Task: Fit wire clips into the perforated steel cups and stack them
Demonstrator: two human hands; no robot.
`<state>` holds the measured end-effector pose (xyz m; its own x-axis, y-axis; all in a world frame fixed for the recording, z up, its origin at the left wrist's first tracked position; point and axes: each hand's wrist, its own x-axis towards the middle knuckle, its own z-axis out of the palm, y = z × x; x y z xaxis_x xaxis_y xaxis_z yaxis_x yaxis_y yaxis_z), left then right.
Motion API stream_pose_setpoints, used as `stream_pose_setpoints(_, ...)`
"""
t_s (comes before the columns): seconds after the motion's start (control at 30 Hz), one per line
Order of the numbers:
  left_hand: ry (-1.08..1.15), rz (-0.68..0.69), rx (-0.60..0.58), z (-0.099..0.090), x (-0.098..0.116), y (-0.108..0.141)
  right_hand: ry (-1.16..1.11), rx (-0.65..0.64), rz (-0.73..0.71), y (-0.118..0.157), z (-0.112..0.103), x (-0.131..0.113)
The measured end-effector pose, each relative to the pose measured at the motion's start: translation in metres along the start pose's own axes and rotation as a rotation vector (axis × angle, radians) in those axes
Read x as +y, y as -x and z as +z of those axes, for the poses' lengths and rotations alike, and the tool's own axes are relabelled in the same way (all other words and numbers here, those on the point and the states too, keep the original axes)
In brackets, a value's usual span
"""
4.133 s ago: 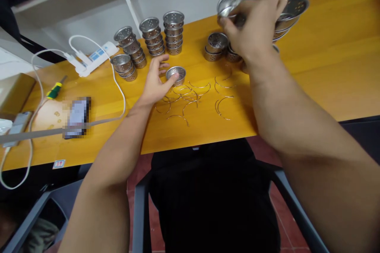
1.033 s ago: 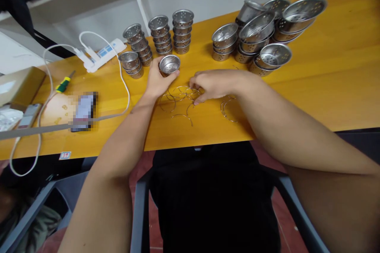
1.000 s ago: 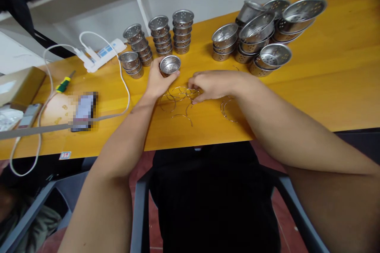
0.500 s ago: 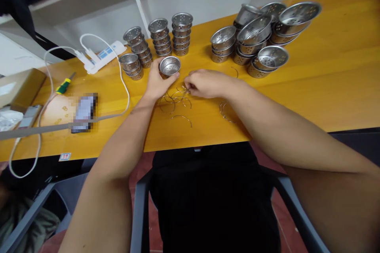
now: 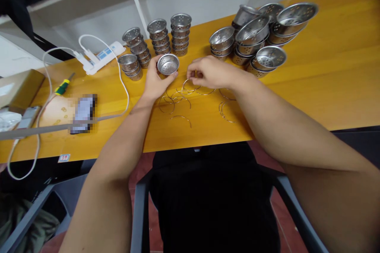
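While a cup (image 5: 168, 65) is held by the left hand (image 5: 155, 82), a bent wire (image 5: 182, 85) is pinched by the right hand (image 5: 208, 72).
The cup is gripped near stacked cups (image 5: 160, 42); on the table's (image 5: 166, 139) label (image 5: 64, 158), only "3" is clear.

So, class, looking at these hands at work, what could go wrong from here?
Lifting the curved wire pinched in the right hand might drag along others from the overlapping wires. The tilted cups beyond the right forearm could topple if bumped. The left hand, holding a cup, might nudge the stacks behind it.
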<state>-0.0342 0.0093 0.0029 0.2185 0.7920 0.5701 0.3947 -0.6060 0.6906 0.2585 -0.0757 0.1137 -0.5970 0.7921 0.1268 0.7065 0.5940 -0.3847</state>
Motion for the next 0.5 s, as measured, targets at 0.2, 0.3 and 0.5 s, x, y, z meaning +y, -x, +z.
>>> stream_pose_setpoints(0.2, 0.023, 0.056, -0.023, 0.001, -0.008, 0.001, -0.045, 0.058, -0.048, 0.001, -0.003, 0.001)
stream_pose_setpoints(0.3, 0.036, 0.052, -0.018, 0.001, -0.008, 0.001, -0.098, 0.091, -0.045, 0.003, -0.002, -0.003)
stream_pose_setpoints(0.5, -0.049, 0.028, 0.063, -0.004, 0.002, -0.004, -0.358, 0.238, 0.074, 0.003, 0.007, -0.011)
